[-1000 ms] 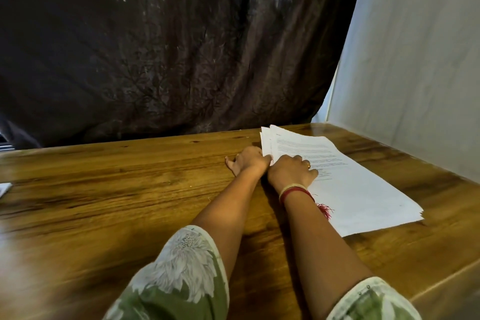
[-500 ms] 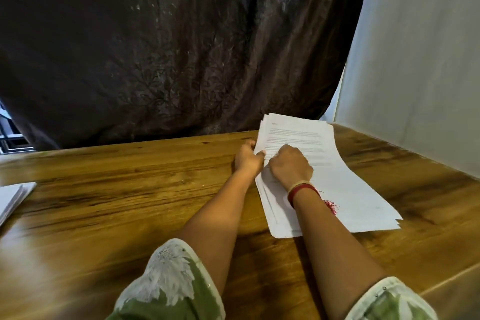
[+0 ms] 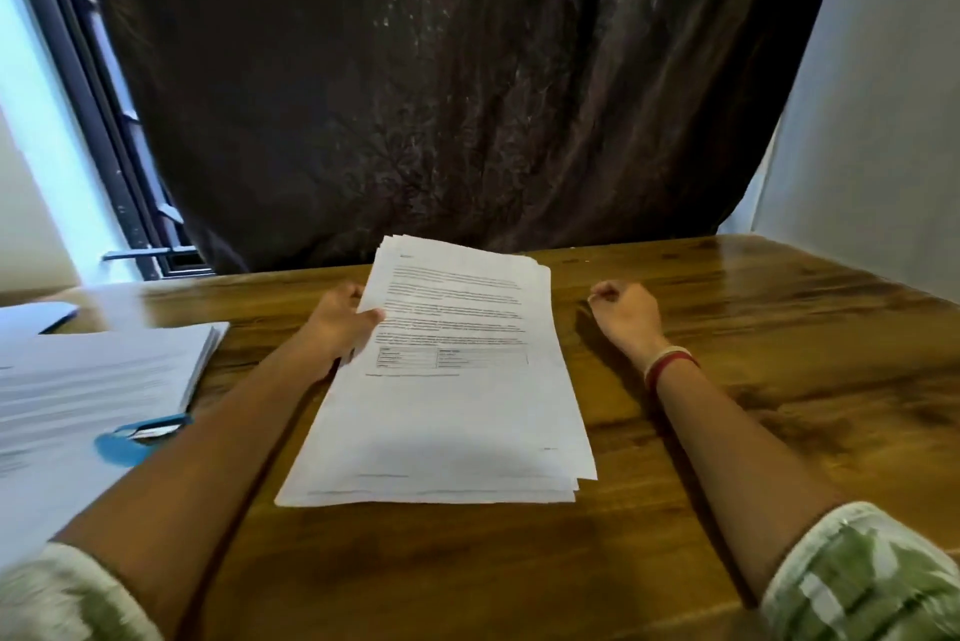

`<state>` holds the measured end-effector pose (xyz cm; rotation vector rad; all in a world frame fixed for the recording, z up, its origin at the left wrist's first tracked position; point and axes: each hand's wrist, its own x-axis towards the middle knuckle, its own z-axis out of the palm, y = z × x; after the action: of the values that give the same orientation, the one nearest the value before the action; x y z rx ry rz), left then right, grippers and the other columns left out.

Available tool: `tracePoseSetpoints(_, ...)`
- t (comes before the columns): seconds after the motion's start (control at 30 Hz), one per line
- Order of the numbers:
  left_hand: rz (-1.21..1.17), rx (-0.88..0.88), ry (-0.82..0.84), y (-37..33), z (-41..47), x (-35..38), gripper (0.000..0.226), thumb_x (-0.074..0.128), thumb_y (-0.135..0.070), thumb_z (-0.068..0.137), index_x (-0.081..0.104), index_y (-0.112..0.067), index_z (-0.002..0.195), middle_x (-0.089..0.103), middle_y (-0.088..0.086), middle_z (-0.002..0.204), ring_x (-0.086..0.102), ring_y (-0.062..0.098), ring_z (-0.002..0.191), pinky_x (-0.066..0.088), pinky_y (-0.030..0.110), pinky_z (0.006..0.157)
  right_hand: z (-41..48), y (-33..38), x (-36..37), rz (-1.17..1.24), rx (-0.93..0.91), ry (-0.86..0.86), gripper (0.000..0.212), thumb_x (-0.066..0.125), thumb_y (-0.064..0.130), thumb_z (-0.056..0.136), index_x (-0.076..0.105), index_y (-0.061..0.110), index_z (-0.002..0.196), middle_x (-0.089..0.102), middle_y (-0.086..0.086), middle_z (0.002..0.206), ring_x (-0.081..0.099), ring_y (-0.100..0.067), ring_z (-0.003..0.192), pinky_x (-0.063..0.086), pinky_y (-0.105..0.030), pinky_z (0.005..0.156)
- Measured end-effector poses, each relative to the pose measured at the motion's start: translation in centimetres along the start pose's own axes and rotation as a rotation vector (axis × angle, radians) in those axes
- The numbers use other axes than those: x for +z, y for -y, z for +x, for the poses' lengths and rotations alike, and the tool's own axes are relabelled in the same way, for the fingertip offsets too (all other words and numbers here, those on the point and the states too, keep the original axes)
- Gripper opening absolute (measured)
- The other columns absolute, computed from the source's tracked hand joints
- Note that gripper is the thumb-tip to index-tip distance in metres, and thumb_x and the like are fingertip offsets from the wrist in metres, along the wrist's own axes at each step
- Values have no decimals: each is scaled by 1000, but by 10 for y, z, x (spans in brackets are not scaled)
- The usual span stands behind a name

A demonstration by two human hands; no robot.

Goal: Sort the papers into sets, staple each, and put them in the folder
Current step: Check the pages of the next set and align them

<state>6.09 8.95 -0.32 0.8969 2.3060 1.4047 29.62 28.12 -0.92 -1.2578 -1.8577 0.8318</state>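
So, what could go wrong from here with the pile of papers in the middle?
1. Only the left hand grips the paper stack, at one edge; the right hand rests curled on the table, apart from it, so sheets may slide if lifted.
2. Its near right corner is fanned unevenly; a staple now could miss some sheets.
3. The blue stapler lies on the second pile beside the left forearm, which might knock it.

Left hand [image 3: 340,323] gripping edge of paper stack [image 3: 452,406], right hand [image 3: 626,313] curled on table [image 3: 779,354], perhaps a blue stapler [image 3: 140,437] at left
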Motion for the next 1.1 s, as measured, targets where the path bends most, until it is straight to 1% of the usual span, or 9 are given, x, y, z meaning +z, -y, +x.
tracePoseSetpoints(0.07,9,-24,-31,8,-10,-19,35,60,-21,94,48,-20,127,58,-2,122,62,24,102,53,39,83,-7,2,8,45,-12,29,18,55,17,97,64,12,112,61,-10,119,56,-25,112,46,-33,96)
tracePoseSetpoints(0.23,-65,-51,-110,22,-16,-40,38,59,-21,94,46,-19,129,55,2,132,57,28,115,48,50,95,-25,18,32,202,-11,58,12,55,22,97,63,19,105,62,-6,113,58,-23,108,49,-34,93)
tracePoseSetpoints(0.4,-78,-46,-171,28,-11,-38,32,53,-18,98,44,-17,129,52,3,130,52,20,101,48,41,90,-44,52,67,486,56,132,23,58,35,95,61,15,104,64,-4,103,60,-19,95,44,-24,73)
tracePoseSetpoints(0.53,-64,-24,-135,36,-7,-41,25,51,-17,97,45,-18,122,56,-1,120,58,17,95,51,33,76,-52,69,93,689,66,223,29,67,23,90,59,7,112,62,1,91,60,-10,83,45,-10,54)
tracePoseSetpoints(0.7,-243,-69,-112,38,-9,-48,19,47,-13,97,45,-16,116,61,-2,102,63,18,85,52,27,60,-32,63,98,599,84,238,65,84,23,73,50,21,129,56,-1,127,57,-22,111,51,-36,93)
tracePoseSetpoints(0.8,-371,-75,-114,37,-11,-47,19,45,-9,97,46,-12,116,61,-1,104,63,18,86,52,29,63,-30,59,94,666,83,349,70,83,22,73,48,16,133,60,-5,126,60,-26,111,50,-44,99)
tracePoseSetpoints(0.87,-412,-81,-107,38,-10,-47,23,44,-8,96,46,-8,119,62,1,108,63,19,90,52,31,65,-30,60,95,663,50,367,61,81,18,75,52,11,128,67,-5,115,65,-25,104,53,-44,93)
tracePoseSetpoints(1.0,-455,-110,-81,37,-10,-47,30,47,-9,92,44,-8,122,61,7,119,62,26,102,54,44,83,-35,68,98,663,56,210,52,81,11,75,53,12,118,66,-4,100,67,-18,82,53,-29,60)
tracePoseSetpoints(1.1,-413,-103,-125,35,-10,-44,22,49,-9,95,44,-14,115,58,0,114,59,20,97,52,37,77,-37,71,100,692,60,131,33,78,13,79,56,10,102,66,-5,94,64,-14,75,48,-24,55)
